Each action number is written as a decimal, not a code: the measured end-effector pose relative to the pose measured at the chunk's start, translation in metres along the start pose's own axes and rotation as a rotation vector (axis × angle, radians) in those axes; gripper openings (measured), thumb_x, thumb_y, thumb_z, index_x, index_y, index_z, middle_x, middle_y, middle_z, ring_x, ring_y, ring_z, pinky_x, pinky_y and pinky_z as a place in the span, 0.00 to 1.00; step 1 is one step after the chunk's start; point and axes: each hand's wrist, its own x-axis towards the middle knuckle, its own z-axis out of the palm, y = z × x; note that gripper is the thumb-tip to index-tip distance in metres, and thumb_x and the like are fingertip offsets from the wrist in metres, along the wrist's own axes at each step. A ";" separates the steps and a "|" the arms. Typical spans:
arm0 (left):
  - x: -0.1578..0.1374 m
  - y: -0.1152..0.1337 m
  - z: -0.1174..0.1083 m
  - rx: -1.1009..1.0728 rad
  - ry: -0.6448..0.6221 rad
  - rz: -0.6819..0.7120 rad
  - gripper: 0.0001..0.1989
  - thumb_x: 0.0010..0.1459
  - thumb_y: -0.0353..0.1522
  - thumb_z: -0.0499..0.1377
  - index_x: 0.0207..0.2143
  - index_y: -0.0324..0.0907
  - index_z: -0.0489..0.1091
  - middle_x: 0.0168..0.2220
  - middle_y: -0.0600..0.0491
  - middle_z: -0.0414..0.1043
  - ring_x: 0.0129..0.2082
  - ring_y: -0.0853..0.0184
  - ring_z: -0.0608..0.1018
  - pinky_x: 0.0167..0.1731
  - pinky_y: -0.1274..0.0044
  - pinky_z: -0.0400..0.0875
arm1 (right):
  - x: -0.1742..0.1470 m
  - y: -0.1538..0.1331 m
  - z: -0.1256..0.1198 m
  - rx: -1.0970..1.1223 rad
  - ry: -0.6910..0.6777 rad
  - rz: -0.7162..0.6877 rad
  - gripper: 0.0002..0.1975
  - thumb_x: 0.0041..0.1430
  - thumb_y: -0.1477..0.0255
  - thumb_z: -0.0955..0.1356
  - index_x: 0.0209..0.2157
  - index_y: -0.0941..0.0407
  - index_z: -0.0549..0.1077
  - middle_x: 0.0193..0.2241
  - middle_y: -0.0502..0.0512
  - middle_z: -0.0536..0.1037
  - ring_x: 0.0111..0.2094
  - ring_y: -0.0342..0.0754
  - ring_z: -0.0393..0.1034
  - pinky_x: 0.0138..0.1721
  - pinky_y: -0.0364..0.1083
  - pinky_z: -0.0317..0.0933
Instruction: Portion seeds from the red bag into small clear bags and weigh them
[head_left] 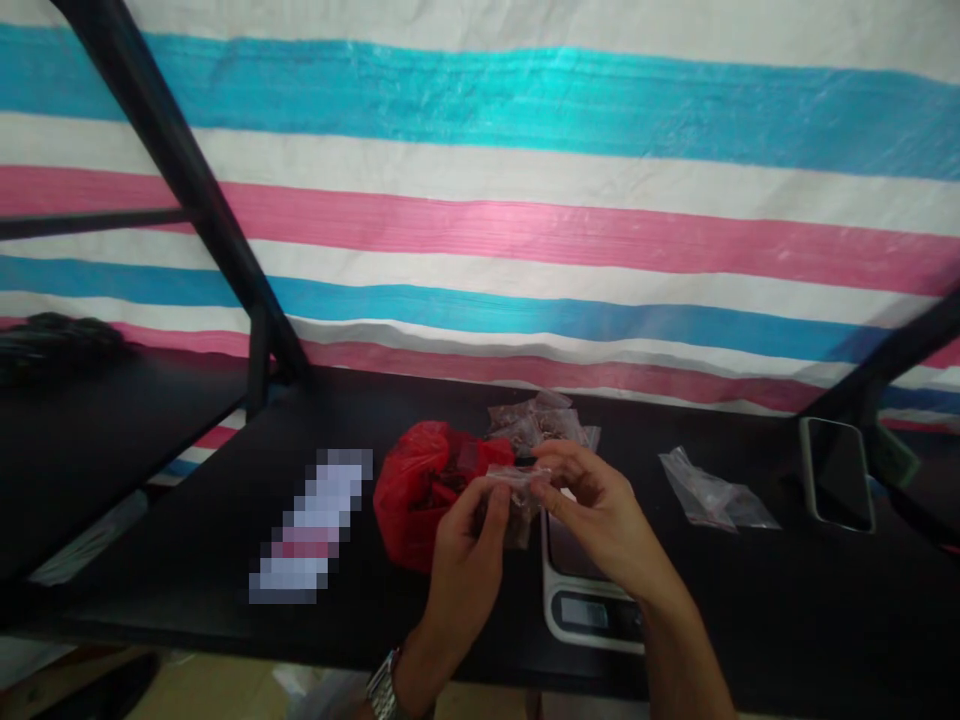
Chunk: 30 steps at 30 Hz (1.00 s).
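Observation:
Between my two hands is a small clear zip bag [517, 525] with something brownish inside, too blurred to name. My left hand [472, 545] pinches the bag's top edge from the left. From the right, my right hand [592, 505] pinches the same edge between thumb and fingers. Just behind my left hand stands an open red plastic bag [405, 490] with dark reddish pieces in it. A white digital scale [559, 625] lies under my right hand, which partly covers it. Several filled clear bags [544, 420] are piled beyond the hands.
Flat clear bags [712, 495] lie right of the scale, and a phone [838, 475] rests farther right. A blurred-out sheet [311, 530] is on the left of the black table [225, 610]. Dark metal bars [180, 190] slant before a striped tarp [480, 240].

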 end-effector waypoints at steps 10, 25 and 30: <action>0.002 -0.001 -0.009 -0.021 0.029 0.005 0.17 0.65 0.47 0.62 0.38 0.42 0.80 0.35 0.51 0.84 0.33 0.65 0.84 0.35 0.77 0.80 | 0.004 0.008 0.017 0.002 0.098 -0.072 0.09 0.61 0.70 0.74 0.43 0.51 0.73 0.32 0.47 0.77 0.34 0.44 0.71 0.38 0.43 0.65; 0.001 -0.002 -0.016 0.022 0.063 0.059 0.13 0.66 0.41 0.62 0.36 0.42 0.80 0.35 0.50 0.85 0.33 0.64 0.85 0.37 0.77 0.82 | 0.000 0.002 0.036 -0.164 0.026 -0.068 0.09 0.66 0.70 0.70 0.48 0.50 0.73 0.37 0.48 0.79 0.41 0.47 0.75 0.48 0.46 0.67; 0.000 -0.004 -0.015 0.017 0.164 0.086 0.10 0.64 0.40 0.64 0.38 0.42 0.78 0.36 0.50 0.84 0.35 0.65 0.85 0.36 0.77 0.82 | -0.002 -0.001 0.040 -0.239 0.018 -0.065 0.10 0.66 0.71 0.68 0.48 0.50 0.72 0.37 0.49 0.79 0.39 0.46 0.75 0.44 0.45 0.68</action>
